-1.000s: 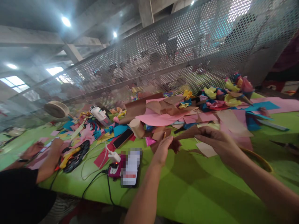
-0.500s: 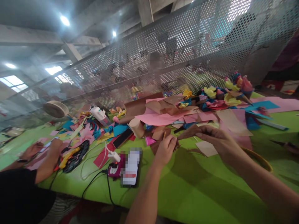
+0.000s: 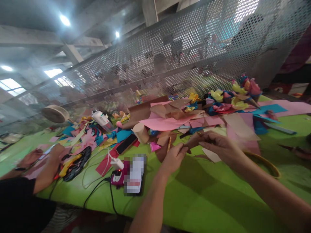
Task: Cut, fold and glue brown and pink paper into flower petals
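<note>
My left hand (image 3: 174,158) and my right hand (image 3: 220,147) meet over the green table (image 3: 209,197), both pinching one brown paper piece (image 3: 194,139) held between them a little above the surface. The left fingers are closed on its near end, beside a darker brown scrap (image 3: 162,154). The right fingers curl over its far end, above a pale paper sheet (image 3: 212,155) lying flat. A pencil (image 3: 168,144) lies just beyond my left hand.
A heap of coloured paper (image 3: 175,121) fills the far side, below a perforated metal screen (image 3: 184,58). A phone (image 3: 134,174), charger (image 3: 117,163) and cables lie to the left. Another person's hands (image 3: 36,155) work at far left. A hoop (image 3: 264,163) lies right.
My left hand has closed onto the brown paper piece and drawn closer to my right hand. The view has shifted slightly.
</note>
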Demonstrator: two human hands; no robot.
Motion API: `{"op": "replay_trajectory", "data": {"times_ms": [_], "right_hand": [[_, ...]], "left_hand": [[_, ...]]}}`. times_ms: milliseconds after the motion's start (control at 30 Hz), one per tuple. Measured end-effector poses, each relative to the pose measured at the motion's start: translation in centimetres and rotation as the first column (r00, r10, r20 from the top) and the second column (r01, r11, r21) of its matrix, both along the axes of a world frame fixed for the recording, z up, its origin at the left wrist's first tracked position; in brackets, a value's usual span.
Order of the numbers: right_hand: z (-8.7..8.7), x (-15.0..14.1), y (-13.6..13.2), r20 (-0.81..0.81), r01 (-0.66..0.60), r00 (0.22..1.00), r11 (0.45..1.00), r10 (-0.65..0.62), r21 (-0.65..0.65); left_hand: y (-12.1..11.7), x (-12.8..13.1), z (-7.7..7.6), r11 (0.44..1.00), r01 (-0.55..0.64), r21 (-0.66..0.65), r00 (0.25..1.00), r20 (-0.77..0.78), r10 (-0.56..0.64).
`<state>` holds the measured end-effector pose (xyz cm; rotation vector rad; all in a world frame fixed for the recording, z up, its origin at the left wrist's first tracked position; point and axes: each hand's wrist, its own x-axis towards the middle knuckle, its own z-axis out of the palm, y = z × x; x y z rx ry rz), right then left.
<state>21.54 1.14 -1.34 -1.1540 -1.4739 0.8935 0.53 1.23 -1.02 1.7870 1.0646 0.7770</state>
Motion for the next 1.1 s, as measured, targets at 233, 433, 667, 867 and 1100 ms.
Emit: {"op": "replay_trajectory", "data": {"times_ms": [233,433,667,867,1100], "right_hand": [[0.5,-0.2,0.0,-0.001,0.002,1.000,0.999,-0.002,0.054],[0.8,-0.2,0.0,0.015,0.000,1.000,0.987,-0.002,0.162],[1.6,-0.1,-0.3,0.068,-0.052,0.997,0.979,0.039,0.198],[1.1,-0.3,0.0,0.080,0.012,0.996,0.957,-0.037,0.290],[0.5,0.0,0.5,0.105,0.015,0.993,0.933,-0.056,0.359]], "left_hand": [[-0.1,-0.1,0.0,0.998,-0.023,0.056,0.994,-0.108,0.029],[0.1,-0.3,0.0,1.000,-0.024,-0.017,0.998,-0.050,0.023],[0.2,-0.3,-0.2,0.999,-0.025,-0.029,1.000,0.000,0.025],[0.2,-0.3,-0.3,0.999,-0.034,-0.039,0.999,-0.033,0.033],[0.1,-0.3,0.0,0.999,-0.009,-0.052,0.997,-0.080,0.005]]}}
